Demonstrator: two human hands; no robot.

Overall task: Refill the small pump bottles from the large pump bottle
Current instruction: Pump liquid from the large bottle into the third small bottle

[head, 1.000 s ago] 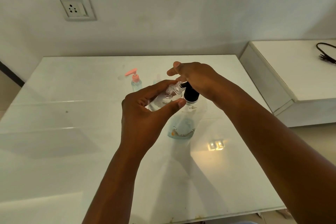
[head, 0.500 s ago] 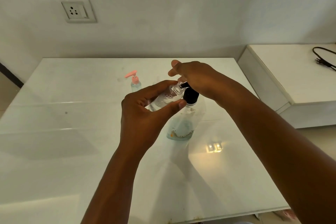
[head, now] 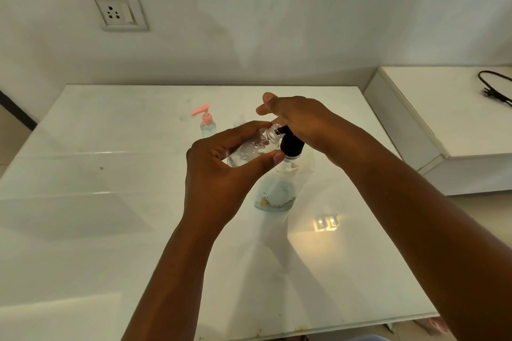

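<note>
Centrally, 1 small clear bottle [head: 253, 148], uncapped and tilted, gripped by left hand [head: 221, 171] fingers; right hand [head: 300, 122] presses large pump bottle [head: 279, 188] black pump [head: 291, 144]. At 11 o'clock: pink-pump bottle [head: 207, 122] on surface [head: 110, 202].

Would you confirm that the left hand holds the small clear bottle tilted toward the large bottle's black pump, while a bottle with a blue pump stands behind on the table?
Not quite: in the head view the spare bottle's pump is pink, not blue. The left hand does hold the small clear bottle tilted at the large bottle's black pump.
</note>
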